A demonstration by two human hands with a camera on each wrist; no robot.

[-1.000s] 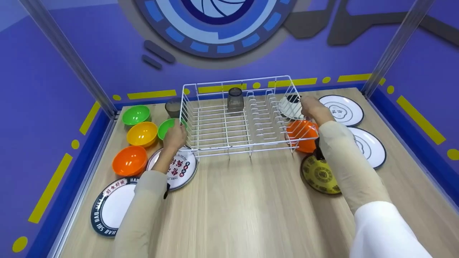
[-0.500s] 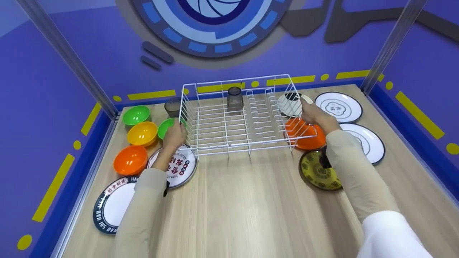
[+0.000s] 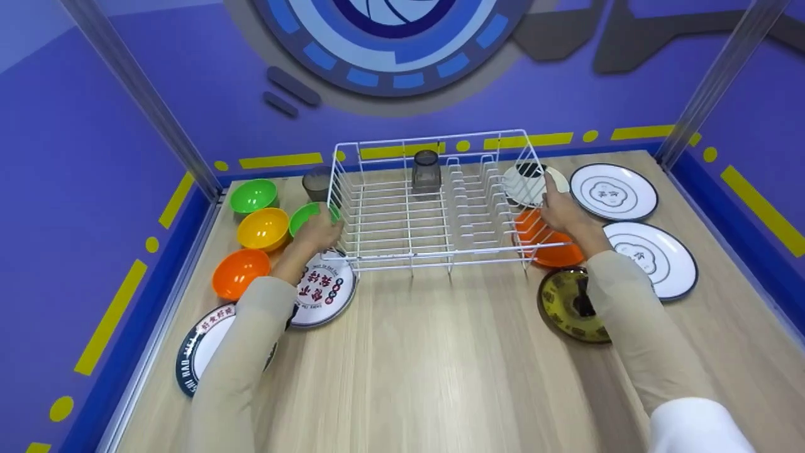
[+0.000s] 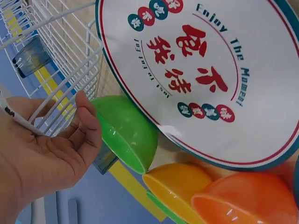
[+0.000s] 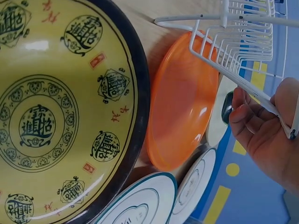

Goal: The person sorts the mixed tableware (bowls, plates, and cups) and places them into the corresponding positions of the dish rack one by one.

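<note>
A white wire dish rack (image 3: 427,220) stands near the back wall, with a smoky dark cup (image 3: 426,173) upside down inside. On its left end, the top wire runs between the thumb and curled fingers of my left hand (image 3: 319,231); the left wrist view shows this hand (image 4: 56,144) gripping it. My right hand (image 3: 561,207) holds the top wire at the opposite end, and in the right wrist view the fingers (image 5: 250,123) bend around it. Beneath the left hand are a green bowl (image 4: 124,133) and a white plate with red lettering (image 4: 201,70). An orange dish (image 5: 184,102) lies by the right hand.
Green (image 3: 253,195), yellow (image 3: 263,230) and orange (image 3: 241,274) bowls line the left side, above a dark-rimmed plate (image 3: 188,358). Another dark cup (image 3: 316,184) stands behind. At right are a yellow-brown plate (image 3: 569,308), two white plates (image 3: 613,192) and a cream dish (image 3: 556,182).
The whole head view has shifted slightly. My right forearm has swung outward to the right and that hand's fingers look less tightly closed. The rack keeps its place among the dishes.
</note>
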